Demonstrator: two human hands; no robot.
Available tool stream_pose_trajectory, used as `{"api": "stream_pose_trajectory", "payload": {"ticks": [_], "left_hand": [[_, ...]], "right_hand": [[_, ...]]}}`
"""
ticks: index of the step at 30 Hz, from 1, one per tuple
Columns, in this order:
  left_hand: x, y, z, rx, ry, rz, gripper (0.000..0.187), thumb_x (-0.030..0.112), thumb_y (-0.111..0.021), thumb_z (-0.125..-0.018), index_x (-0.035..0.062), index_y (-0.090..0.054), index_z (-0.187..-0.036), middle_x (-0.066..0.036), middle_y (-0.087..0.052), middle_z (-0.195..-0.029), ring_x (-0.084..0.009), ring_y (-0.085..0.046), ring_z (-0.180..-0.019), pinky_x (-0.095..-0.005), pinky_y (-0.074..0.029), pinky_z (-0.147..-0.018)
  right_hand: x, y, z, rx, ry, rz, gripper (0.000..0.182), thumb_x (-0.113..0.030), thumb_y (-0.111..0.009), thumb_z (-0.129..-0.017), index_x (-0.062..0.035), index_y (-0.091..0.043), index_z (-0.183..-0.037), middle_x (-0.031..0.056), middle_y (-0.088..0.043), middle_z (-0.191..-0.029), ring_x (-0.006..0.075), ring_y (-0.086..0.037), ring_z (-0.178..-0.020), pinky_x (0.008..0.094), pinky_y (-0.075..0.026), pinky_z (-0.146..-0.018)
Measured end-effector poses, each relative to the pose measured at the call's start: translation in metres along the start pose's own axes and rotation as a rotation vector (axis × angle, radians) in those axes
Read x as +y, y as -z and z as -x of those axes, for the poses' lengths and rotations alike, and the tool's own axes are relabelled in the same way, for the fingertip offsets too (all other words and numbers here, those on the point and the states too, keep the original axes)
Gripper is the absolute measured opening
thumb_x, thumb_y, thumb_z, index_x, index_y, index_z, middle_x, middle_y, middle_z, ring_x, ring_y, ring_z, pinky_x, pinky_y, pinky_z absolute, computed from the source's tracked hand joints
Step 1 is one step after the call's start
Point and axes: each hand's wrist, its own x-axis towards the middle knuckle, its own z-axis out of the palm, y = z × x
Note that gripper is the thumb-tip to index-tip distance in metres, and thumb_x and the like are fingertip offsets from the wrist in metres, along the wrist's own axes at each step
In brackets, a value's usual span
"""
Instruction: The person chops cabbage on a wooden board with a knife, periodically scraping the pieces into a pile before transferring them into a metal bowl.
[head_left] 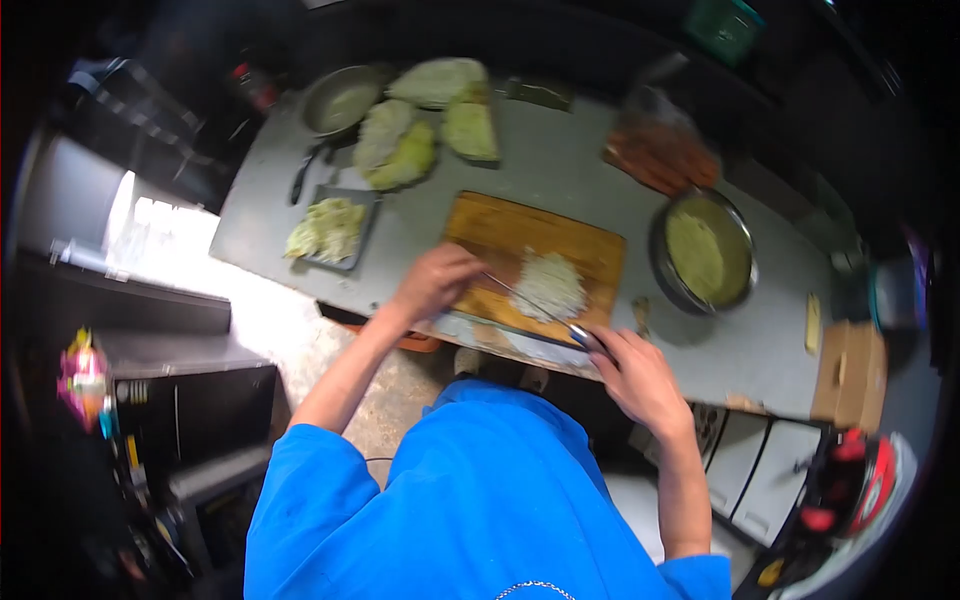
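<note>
A wooden cutting board (580,233) lies near the table's front edge, with a heap of shredded cabbage (550,287) on it. My right hand (645,380) is closed around the handle of a knife (535,306), whose blade slants across the heap toward the upper left. At the blade's far end, the fingers of my left hand (438,282) are pinched together on the tip, somewhat blurred. Left of the board, a small grey tray (364,218) carries cut cabbage (328,229).
Large cabbage pieces (393,145) lie at the back left beside a frying pan (318,110). A metal bowl (741,290) with pale green contents stands right of the board. Behind it sits a plastic bag of orange-brown food (660,150). A cardboard box (850,370) stands at the right edge.
</note>
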Motion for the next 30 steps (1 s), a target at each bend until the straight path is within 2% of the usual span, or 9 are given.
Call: {"api": "stream_pose_trajectory", "payload": {"ticks": [4, 10, 13, 16, 20, 23, 24, 26, 30], "left_hand": [[0.013, -0.017, 0.031, 0.079, 0.047, 0.062, 0.029, 0.002, -0.069, -0.087, 0.0064, -0.072, -0.116, -0.013, -0.067, -0.108, -0.034, -0.065, -0.104, -0.0437, -0.054, -0.088], [0.009, -0.045, 0.047, 0.241, 0.179, 0.003, 0.035, -0.005, -0.067, -0.083, 0.0073, -0.074, -0.115, -0.013, -0.069, -0.108, -0.0323, -0.068, -0.102, -0.041, -0.057, -0.086], [0.003, -0.042, 0.053, 0.264, 0.129, -0.045, 0.04, -0.008, -0.067, -0.077, 0.0079, -0.074, -0.113, -0.011, -0.07, -0.106, -0.0316, -0.069, -0.101, -0.0404, -0.059, -0.085], [0.009, -0.044, 0.051, 0.27, 0.154, -0.054, 0.04, -0.008, -0.066, -0.075, 0.0074, -0.074, -0.111, -0.011, -0.07, -0.104, -0.0315, -0.069, -0.1, -0.04, -0.059, -0.083], [0.011, -0.051, 0.046, 0.313, 0.161, -0.096, 0.029, -0.004, -0.07, -0.078, 0.0072, -0.076, -0.103, -0.011, -0.071, -0.101, -0.0314, -0.07, -0.096, -0.0398, -0.059, -0.08], [0.01, -0.054, 0.048, 0.329, 0.228, -0.108, 0.024, -0.002, -0.071, -0.081, 0.0076, -0.077, -0.102, -0.011, -0.072, -0.1, -0.0312, -0.071, -0.095, -0.0394, -0.059, -0.079], [0.008, -0.055, 0.049, 0.338, 0.207, -0.089, 0.028, -0.004, -0.067, -0.082, 0.0077, -0.076, -0.106, -0.011, -0.072, -0.101, -0.0308, -0.07, -0.093, -0.0397, -0.059, -0.078], [0.012, -0.052, 0.046, 0.31, 0.208, -0.083, 0.03, -0.004, -0.068, -0.08, 0.0077, -0.076, -0.107, -0.01, -0.072, -0.101, -0.0301, -0.07, -0.094, -0.0399, -0.059, -0.078], [0.026, -0.051, 0.037, 0.153, 0.143, -0.103, 0.033, -0.003, -0.069, -0.078, 0.0087, -0.076, -0.108, -0.008, -0.072, -0.101, -0.0293, -0.07, -0.095, -0.0396, -0.059, -0.077]], "right_hand": [[0.002, -0.003, -0.005, -0.035, 0.065, 0.057, 0.032, -0.021, -0.069, -0.095, -0.0093, -0.067, -0.125, 0.0189, -0.069, -0.099, 0.0424, -0.067, -0.089, 0.0506, -0.054, -0.078], [-0.027, 0.004, -0.018, -0.01, 0.058, 0.169, 0.029, -0.021, -0.07, -0.095, -0.0165, -0.07, -0.123, 0.0167, -0.07, -0.092, 0.0401, -0.069, -0.078, 0.0494, -0.055, -0.07], [-0.01, -0.012, -0.014, 0.0, 0.07, 0.133, 0.031, -0.017, -0.072, -0.093, -0.0168, -0.072, -0.124, 0.0141, -0.068, -0.087, 0.0346, -0.068, -0.078, 0.0451, -0.054, -0.069], [0.019, -0.039, -0.009, 0.03, 0.016, 0.035, 0.03, -0.016, -0.072, -0.093, -0.0168, -0.073, -0.123, 0.0136, -0.068, -0.088, 0.034, -0.068, -0.077, 0.0454, -0.054, -0.068], [0.042, -0.049, -0.012, 0.098, 0.118, 0.046, 0.029, -0.02, -0.071, -0.094, -0.0177, -0.073, -0.123, 0.0152, -0.069, -0.09, 0.0359, -0.068, -0.073, 0.0442, -0.054, -0.066], [0.005, -0.019, -0.018, 0.086, 0.096, 0.148, 0.027, -0.024, -0.07, -0.095, -0.0189, -0.073, -0.122, 0.0162, -0.069, -0.09, 0.0388, -0.068, -0.073, 0.047, -0.055, -0.065], [0.001, -0.015, -0.018, 0.08, 0.112, 0.193, 0.027, -0.025, -0.07, -0.096, -0.0195, -0.073, -0.122, 0.0163, -0.068, -0.09, 0.0397, -0.068, -0.074, 0.0484, -0.055, -0.065], [0.01, -0.018, -0.016, 0.04, 0.042, 0.192, 0.026, -0.027, -0.069, -0.097, -0.0205, -0.074, -0.121, 0.0157, -0.068, -0.091, 0.0401, -0.068, -0.074, 0.0498, -0.055, -0.064], [0.084, -0.073, -0.004, 0.214, 0.12, 0.017, 0.025, -0.029, -0.068, -0.097, -0.021, -0.074, -0.12, 0.0124, -0.07, -0.089, 0.0362, -0.069, -0.07, 0.0469, -0.055, -0.061]]}}
